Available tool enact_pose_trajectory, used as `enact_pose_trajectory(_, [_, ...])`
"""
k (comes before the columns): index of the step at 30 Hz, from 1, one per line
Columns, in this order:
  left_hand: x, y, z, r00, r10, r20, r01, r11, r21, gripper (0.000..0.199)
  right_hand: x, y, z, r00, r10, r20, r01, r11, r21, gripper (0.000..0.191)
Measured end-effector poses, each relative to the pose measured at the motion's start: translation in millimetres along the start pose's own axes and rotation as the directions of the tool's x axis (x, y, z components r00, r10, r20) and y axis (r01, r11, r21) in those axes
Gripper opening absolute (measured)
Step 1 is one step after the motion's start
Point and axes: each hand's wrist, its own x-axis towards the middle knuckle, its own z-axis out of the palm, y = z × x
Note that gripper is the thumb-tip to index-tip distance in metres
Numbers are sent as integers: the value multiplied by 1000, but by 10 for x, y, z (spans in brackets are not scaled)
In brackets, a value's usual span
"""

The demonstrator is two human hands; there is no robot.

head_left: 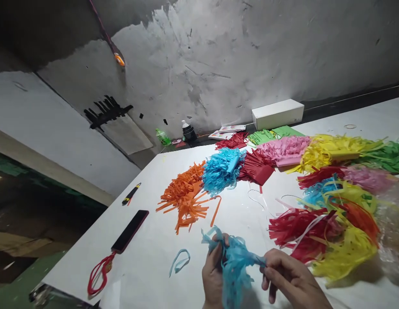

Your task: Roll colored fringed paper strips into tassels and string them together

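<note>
A light-blue fringed paper tassel (236, 268) is between my two hands, low in the head view. My left hand (213, 264) is wrapped round its fringed part, with strips spilling over the fingers. The fingers of my right hand (287, 274) pinch the tassel's narrow twisted end. On the white table left of my left hand lies a loose curled blue strip (180, 262). An orange fringed bundle (184, 193) and a blue fringed bundle (223, 169) lie beyond my hands. To the right, red tassels (302, 229) and a yellow tassel (347, 253) are heaped together.
A phone (130, 231) with a red cord (98, 274) and a box cutter (131, 194) lie at left. Pink (286, 150) and yellow (334, 150) bundles line the back. A white box (278, 113), a green bottle (162, 137) and a dark bottle (188, 131) stand by the wall. Clear plastic (392, 227) lies right.
</note>
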Motion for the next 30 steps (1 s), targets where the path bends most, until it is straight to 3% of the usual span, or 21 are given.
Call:
enact_pose_trajectory(3, [99,145,-126,974,195,-115,-171,967,190,37,-15,-151,-111,997,-67,-34,50,932,-360,38])
enact_pose_trajectory(5, [75,235,-165,921,358,-157,-305,909,284,49,-19,-259,-155,989,-147,-29,97,775,-625,32])
enact_pose_trajectory(6, [26,254,-160,893,437,-110,-383,864,326,51,-18,-309,-158,983,-181,-5,123,688,-715,30])
enact_pose_trajectory(7, [-41,249,-140,869,496,-8,-462,815,349,48,-16,-357,-148,978,-205,26,152,625,-765,28])
enact_pose_trajectory(9, [-200,172,-70,796,530,292,-605,706,369,31,-15,-443,-105,973,-215,84,198,593,-780,26])
enact_pose_trajectory(11, [-324,50,0,742,416,525,-636,686,353,24,-25,-512,-66,977,-196,86,194,641,-742,27])
enact_pose_trajectory(13, [-370,-52,33,800,239,550,-499,775,389,28,-51,-550,-65,979,-198,49,178,711,-681,30])
enact_pose_trajectory(15, [-346,-100,29,894,66,444,-273,865,421,35,-92,-546,-109,976,-215,-22,153,758,-634,34])
enact_pose_trajectory(17, [-298,-107,18,939,-84,335,-51,926,374,46,-140,-504,-165,971,-223,-88,121,773,-622,35])
enact_pose_trajectory(21, [-271,-111,56,914,-250,319,198,962,188,48,-198,-397,-175,955,-249,-161,88,756,-649,26])
enact_pose_trajectory(27, [-330,-173,134,902,-266,340,253,964,82,44,-159,-320,-75,954,-292,-72,143,650,-746,27])
enact_pose_trajectory(30, [-318,-183,127,899,-275,340,267,961,70,42,-168,-288,-67,949,-288,-126,108,674,-731,32])
